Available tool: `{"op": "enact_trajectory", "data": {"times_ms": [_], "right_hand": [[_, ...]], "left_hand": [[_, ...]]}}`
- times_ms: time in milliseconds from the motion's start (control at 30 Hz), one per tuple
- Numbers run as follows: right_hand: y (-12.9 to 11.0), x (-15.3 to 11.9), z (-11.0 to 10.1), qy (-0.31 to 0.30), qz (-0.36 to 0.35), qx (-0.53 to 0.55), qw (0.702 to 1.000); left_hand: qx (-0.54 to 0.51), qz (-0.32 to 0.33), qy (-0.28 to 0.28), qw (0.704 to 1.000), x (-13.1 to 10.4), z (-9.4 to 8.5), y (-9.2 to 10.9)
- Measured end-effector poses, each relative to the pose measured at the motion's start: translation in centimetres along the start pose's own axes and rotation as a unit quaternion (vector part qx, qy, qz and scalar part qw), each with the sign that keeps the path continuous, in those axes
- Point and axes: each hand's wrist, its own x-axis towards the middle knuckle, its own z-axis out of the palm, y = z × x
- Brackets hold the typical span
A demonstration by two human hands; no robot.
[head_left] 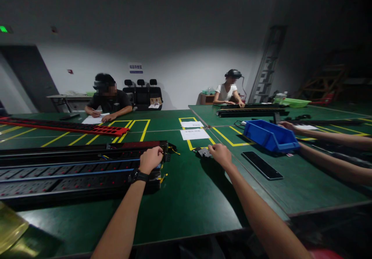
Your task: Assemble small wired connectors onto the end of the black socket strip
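My left hand (150,159), with a black watch on its wrist, is closed at the right end of a long black strip assembly (66,176) with blue lines and rows of red-marked modules. Its fingertips are by the end pieces, and what they pinch is hidden. Yellow wire ends stick out beside them. My right hand (221,154) grips the right edge of a small grey metal bracket (205,152) just above the green table (186,201). A dark piece shows at the bracket's left side.
A blue bin (269,137) and a phone (262,166) lie to the right, near another person's arms (325,156). Paper sheets (194,134) lie ahead. A red strip (66,127) is at far left. Two people (109,100) sit across. A yellowish container (11,228) stands front left.
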Motion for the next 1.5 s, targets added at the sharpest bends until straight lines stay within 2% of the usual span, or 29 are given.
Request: {"op": "enact_trajectory", "data": {"times_ms": [67, 167, 300, 433, 533, 767, 900, 1067, 1167, 1300, 1500], "right_hand": [[-0.8, -0.5, 0.1, 0.016, -0.046, 0.010, 0.999], [-3.5, -2.1, 0.6, 0.012, -0.163, 0.053, 0.985], [-9.0, -5.1, 1.5, -0.088, -0.328, 0.053, 0.939], [-13.2, -6.9, 2.8, -0.144, -0.387, 0.015, 0.911], [-14.1, -7.2, 3.8, -0.146, -0.383, 0.026, 0.912], [-12.4, -6.1, 5.9, -0.071, -0.326, 0.085, 0.939], [-11.4, -4.7, 6.3, -0.019, -0.281, 0.171, 0.944], [-9.5, -2.3, 5.2, 0.093, -0.192, 0.298, 0.931], [-7.7, -0.9, 4.3, 0.147, -0.129, 0.301, 0.933], [-5.2, 0.6, 3.2, 0.173, -0.075, 0.268, 0.945], [-1.5, 2.5, 1.4, 0.209, 0.136, 0.236, 0.939]], "left_hand": [[-0.003, 0.015, 0.003, 1.000, 0.0, 0.2, -0.1], [-0.010, 0.026, 0.000, 1.000, 0.1, 0.5, -0.2], [-0.015, 0.016, 0.001, 1.000, 0.1, 0.5, -0.3], [-0.003, 0.016, 0.010, 1.000, -0.1, 0.4, -0.2], [-0.001, 0.017, 0.012, 1.000, -0.3, 0.4, -0.1], [-0.020, 0.010, 0.027, 0.999, -0.2, 0.7, -0.1], [-0.014, 0.011, 0.028, 0.999, 0.1, 0.8, -0.2], [-0.024, -0.008, 0.020, 0.999, 0.5, 0.7, -0.3], [-0.021, -0.017, 0.008, 1.000, 0.5, 0.3, -0.1], [-0.020, -0.021, 0.001, 1.000, 0.3, -0.2, 0.1], [-0.028, -0.028, 0.029, 0.999, 0.5, -0.1, -0.2]]}}
